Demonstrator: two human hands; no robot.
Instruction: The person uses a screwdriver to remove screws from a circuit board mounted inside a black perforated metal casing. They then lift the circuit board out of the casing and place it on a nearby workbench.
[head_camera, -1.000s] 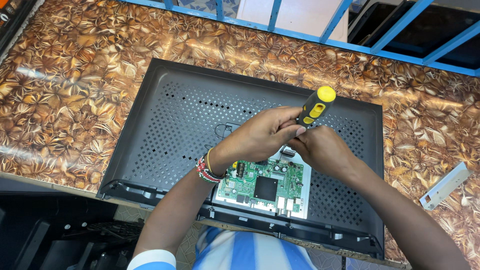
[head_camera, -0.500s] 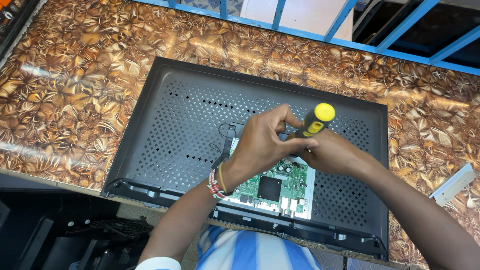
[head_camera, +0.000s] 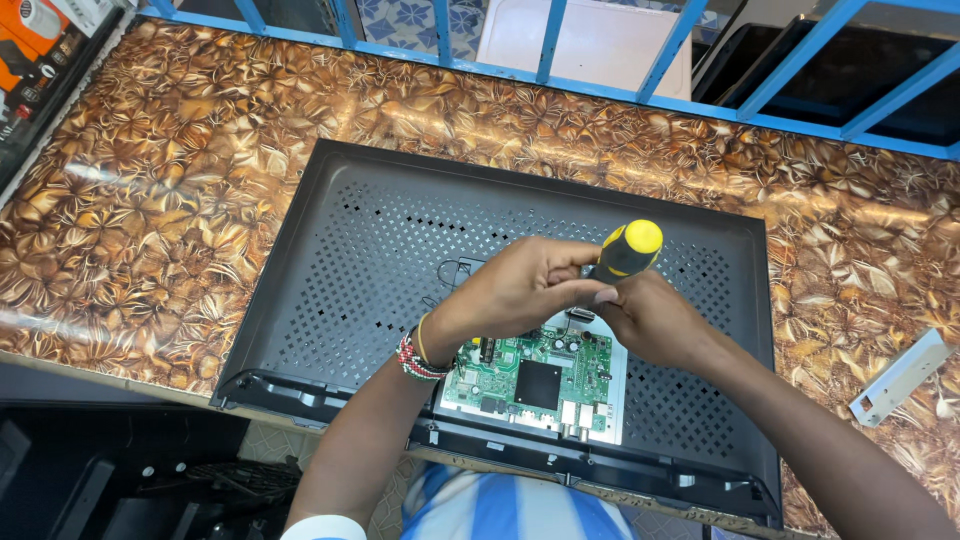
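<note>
A black perforated metal back panel of a flat screen (head_camera: 360, 260) lies face down on the table. A green circuit board (head_camera: 535, 385) sits near its front edge. Both my hands meet above the board around a screwdriver with a yellow and black handle (head_camera: 630, 248). My right hand (head_camera: 650, 320) grips the handle from below. My left hand (head_camera: 520, 290), with a beaded bracelet on the wrist, has its fingers on the shaft and handle from the left. The screwdriver's tip is hidden by my hands.
The table top (head_camera: 150, 190) has a brown leaf pattern. A small grey metal bracket (head_camera: 900, 378) lies at the right. A blue metal railing (head_camera: 560, 70) runs along the far edge. A box (head_camera: 40, 50) stands at the far left corner.
My hands and the screwdriver have stayed over the board; the left hand's fingers have shifted along the screwdriver, and the handle has tilted slightly. The view has moved a little.
</note>
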